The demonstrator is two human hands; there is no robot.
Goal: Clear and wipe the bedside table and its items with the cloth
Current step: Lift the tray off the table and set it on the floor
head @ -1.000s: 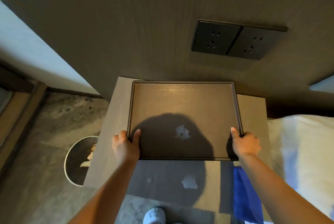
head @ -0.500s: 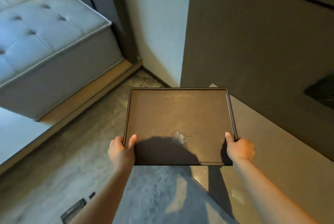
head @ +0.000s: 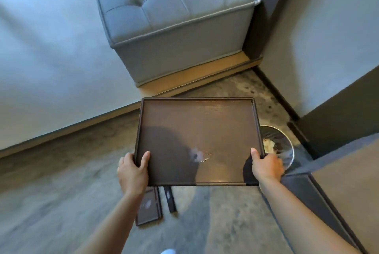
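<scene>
Tray: a dark brown rectangular tray (head: 196, 130) with a low raised rim is held roughly level in the air above the grey mottled floor (head: 61, 182), clear of any surface.
Left hand: the left hand (head: 133, 171) is closed on the tray's near left corner, thumb lying on the inner face, the other fingers hidden beneath.
Right hand: the right hand (head: 266, 166) is clamped on the tray's near right corner in the same way, thumb on top by the rim.
Tray surface: a small pale wet-looking patch (head: 198, 155) sits near the tray's front edge, between the two thumbs (whether it is water or a reflection cannot be told); a dark shadow covers the tray's near left part.
Below the tray: two flat dark rectangular items (head: 149, 206) lie on the floor just under the tray's near edge; what they are is unclear.
Right of the tray: a round bin with a dark liner (head: 281, 147) shows partly past the tray's right rim, pale scraps inside it.
Beyond the tray: a grey tufted upholstered ottoman (head: 174, 13) on a tan wooden base stands past the tray's far edge.
Bedside table: a grey-beige flat top with a dark edge (head: 338, 188) lies to the right of the tray, just beside the right forearm.
</scene>
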